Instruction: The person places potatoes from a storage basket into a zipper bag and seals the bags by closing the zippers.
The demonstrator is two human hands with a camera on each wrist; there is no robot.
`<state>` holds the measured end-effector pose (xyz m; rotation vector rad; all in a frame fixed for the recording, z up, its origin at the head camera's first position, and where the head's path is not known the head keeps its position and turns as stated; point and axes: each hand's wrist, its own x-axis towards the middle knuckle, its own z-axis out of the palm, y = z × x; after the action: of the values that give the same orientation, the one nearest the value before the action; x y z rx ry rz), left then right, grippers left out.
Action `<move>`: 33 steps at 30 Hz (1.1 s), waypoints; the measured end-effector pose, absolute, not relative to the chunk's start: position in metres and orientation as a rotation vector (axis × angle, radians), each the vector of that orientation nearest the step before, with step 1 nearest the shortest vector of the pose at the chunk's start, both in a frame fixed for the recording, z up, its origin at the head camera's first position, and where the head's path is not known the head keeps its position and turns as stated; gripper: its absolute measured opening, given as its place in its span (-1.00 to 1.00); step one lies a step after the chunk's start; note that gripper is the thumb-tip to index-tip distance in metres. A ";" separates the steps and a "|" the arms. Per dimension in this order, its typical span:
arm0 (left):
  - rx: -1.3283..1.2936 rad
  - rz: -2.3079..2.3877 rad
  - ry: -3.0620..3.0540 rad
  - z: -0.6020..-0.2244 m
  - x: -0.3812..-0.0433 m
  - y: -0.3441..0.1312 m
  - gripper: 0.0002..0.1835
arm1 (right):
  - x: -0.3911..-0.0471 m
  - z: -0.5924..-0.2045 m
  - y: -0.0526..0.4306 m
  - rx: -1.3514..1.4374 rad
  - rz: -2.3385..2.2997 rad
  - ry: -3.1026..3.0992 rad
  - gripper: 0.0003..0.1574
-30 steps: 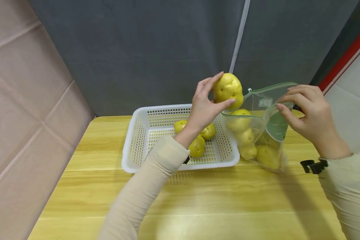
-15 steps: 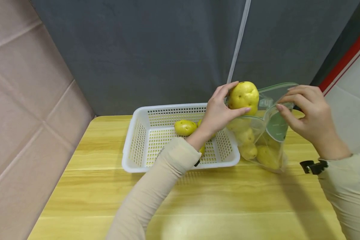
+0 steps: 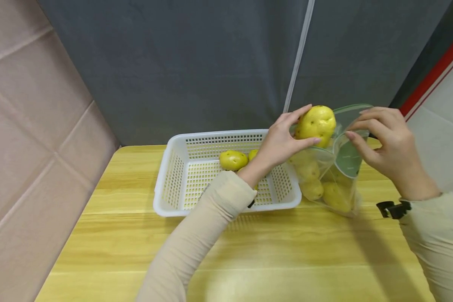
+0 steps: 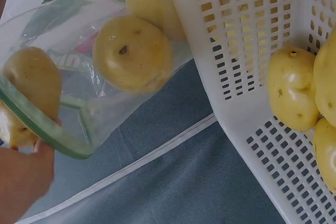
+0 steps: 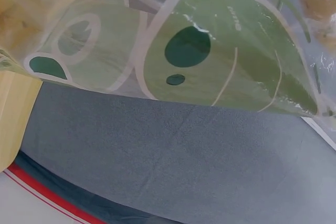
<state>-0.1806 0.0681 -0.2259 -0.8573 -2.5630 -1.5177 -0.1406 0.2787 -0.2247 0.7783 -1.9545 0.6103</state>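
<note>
My left hand (image 3: 283,140) grips a large yellow potato (image 3: 317,123) between thumb and fingers at the mouth of a clear zip bag (image 3: 324,165). In the left wrist view the lower part of that potato (image 4: 32,80) shows through the bag, below its green zip edge. My right hand (image 3: 389,140) pinches the bag's rim on the right side; the right wrist view shows only the bag's green printed side (image 5: 231,51), not the fingers. Several potatoes (image 3: 336,196) lie inside the bag, which stands upright on the table.
Left of the bag stands a white perforated plastic basket (image 3: 161,184) with several potatoes (image 3: 233,160) in it, partly hidden by my left arm. Both sit on a wooden table (image 3: 226,251). A grey curtain (image 3: 192,71) hangs behind, and a pink padded wall (image 3: 34,126) rises at left.
My left hand has moved right and slightly down with the potato, from beside the bag's left rim into its mouth. The right hand and the bag have hardly moved.
</note>
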 end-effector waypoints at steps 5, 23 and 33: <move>-1.012 -1.570 -2.509 -0.225 -0.177 0.068 -0.30 | -0.140 -0.224 0.279 0.778 0.611 -1.930 -0.18; -0.569 -1.599 -2.487 -0.257 -0.209 0.007 -0.62 | -0.138 -0.223 0.281 0.743 0.606 -1.948 -0.16; -0.520 -1.412 -2.781 -0.276 -0.219 -0.019 -0.62 | -0.138 -0.223 0.283 0.738 0.603 -1.958 -0.16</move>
<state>-0.2194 -0.0192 -0.2761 -0.5204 -2.7810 -1.4121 -0.1377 0.2827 -0.2233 0.7378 -1.9584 0.6027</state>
